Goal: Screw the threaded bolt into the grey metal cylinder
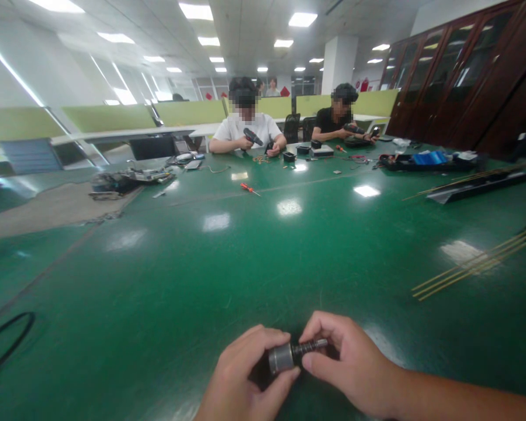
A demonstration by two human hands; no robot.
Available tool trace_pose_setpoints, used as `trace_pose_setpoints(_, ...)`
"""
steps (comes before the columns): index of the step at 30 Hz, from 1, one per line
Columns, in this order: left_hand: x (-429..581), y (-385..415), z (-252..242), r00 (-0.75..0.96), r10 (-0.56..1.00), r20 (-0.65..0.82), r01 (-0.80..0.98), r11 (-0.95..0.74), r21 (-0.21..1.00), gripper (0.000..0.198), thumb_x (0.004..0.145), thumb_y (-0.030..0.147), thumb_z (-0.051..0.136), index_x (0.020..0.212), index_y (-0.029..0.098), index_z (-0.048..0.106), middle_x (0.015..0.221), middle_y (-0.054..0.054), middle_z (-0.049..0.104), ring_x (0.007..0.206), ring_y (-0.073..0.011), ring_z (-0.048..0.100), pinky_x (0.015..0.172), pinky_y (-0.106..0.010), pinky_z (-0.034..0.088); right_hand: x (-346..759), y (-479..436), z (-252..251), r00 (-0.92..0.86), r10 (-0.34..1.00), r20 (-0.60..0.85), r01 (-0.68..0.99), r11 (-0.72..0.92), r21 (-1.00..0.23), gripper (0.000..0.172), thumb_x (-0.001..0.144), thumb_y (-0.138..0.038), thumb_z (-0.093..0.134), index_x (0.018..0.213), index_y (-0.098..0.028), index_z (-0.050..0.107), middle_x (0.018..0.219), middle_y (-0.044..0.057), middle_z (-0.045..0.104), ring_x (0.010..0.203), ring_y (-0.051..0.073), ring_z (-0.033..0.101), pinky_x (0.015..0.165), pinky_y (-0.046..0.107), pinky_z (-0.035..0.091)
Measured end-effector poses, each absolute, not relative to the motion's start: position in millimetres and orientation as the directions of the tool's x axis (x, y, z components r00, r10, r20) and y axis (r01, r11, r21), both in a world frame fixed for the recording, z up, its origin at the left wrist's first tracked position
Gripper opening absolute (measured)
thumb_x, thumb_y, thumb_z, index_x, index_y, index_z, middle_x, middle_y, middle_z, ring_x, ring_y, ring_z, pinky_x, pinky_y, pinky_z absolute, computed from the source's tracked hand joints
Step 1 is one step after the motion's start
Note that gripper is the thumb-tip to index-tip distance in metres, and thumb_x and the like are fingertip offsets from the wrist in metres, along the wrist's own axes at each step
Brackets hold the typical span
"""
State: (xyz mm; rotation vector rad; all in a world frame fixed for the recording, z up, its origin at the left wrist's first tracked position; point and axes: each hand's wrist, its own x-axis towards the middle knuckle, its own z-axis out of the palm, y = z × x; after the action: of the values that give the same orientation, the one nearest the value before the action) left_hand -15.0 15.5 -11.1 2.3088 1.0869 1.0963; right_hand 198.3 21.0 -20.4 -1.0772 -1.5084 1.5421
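Note:
A grey metal cylinder [281,358] with a dark, ringed shaft [309,347] is held above the near edge of the green table; it looks like a small motor or gearbox. My left hand [249,374] grips the cylinder between thumb and fingers, from the left. At the other end, my right hand [350,362] has its thumb and forefinger closed about the shaft, whose light metal tip points right. The cylinder's underside and my right hand's curled fingers are partly hidden.
Across the green table [245,251] sit two people, each holding a dark power tool. An orange screwdriver [249,188] lies mid-table. Thin yellow rods [473,263] lie at right, a black cable [13,345] at left, a brown cloth [56,204] with parts at far left.

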Motion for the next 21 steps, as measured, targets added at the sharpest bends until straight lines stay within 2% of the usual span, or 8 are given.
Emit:
trace_pose_setpoints(9,-16.6,14.4,-10.0,0.362,0.773,0.521,0.534,-0.630,0.564,0.031,0.079,0.020,0.075,0.108,0.027,0.066,0.090,-0.001,0.077,0.079,-0.0193,0.074,0.073,-0.028,0.060,198.1,19.7,-18.9,-0.386,0.918,-0.089,0.042,-0.079,-0.996,0.008,0.079,-0.024,0.065,0.084,-0.018,0.060,0.067,-0.004,0.052,0.064,0.013,0.046,0.061,0.026,0.034)
trace_pose_setpoints(21,-14.6,15.1,-6.4,0.369,0.786,0.496,0.515,-0.617,0.595,0.028,0.080,0.018,0.074,0.106,0.025,0.066,0.087,0.000,0.074,0.075,-0.0170,0.072,0.069,-0.026,0.058,198.4,19.9,-21.6,-0.392,0.916,-0.082,0.033,-0.075,-0.997,0.009,0.079,-0.024,0.065,0.084,-0.018,0.060,0.068,-0.003,0.052,0.065,0.013,0.045,0.061,0.026,0.033)
